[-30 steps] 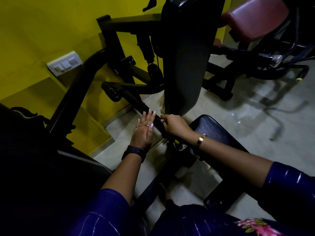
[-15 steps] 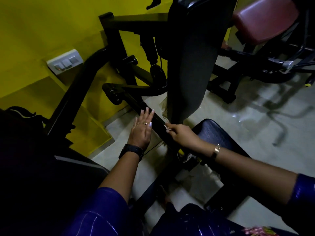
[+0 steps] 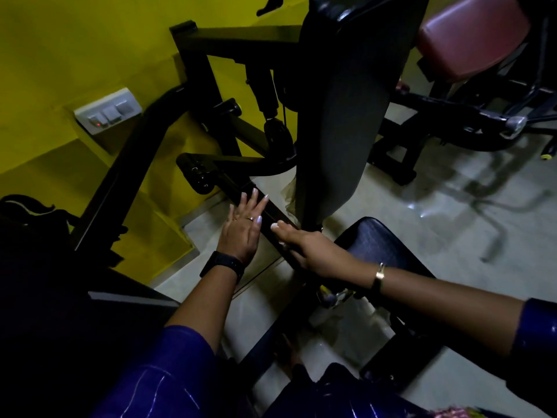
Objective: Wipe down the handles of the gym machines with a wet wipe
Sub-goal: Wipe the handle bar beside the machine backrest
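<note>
Head view: two hands meet on one black machine bar [image 3: 233, 184] at frame centre. Left hand [image 3: 241, 230] lies flat against it, fingers straight. Right hand [image 3: 313, 251] curls around it, with one white scrap [image 3: 275, 226], possibly the wipe, at its fingertips.

The person wears blue sleeves [image 3: 168, 372], black watch [image 3: 223, 265], gold watch [image 3: 379, 274].

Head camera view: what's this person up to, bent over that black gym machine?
A person leans over a gym machine. The left hand lies flat, fingers straight, against a slanted black bar. The right hand curls round the same bar lower down, beside the tall back pad and next to the dark blue seat. It looks like wiping, though the wipe itself is too dim to make out.
</note>
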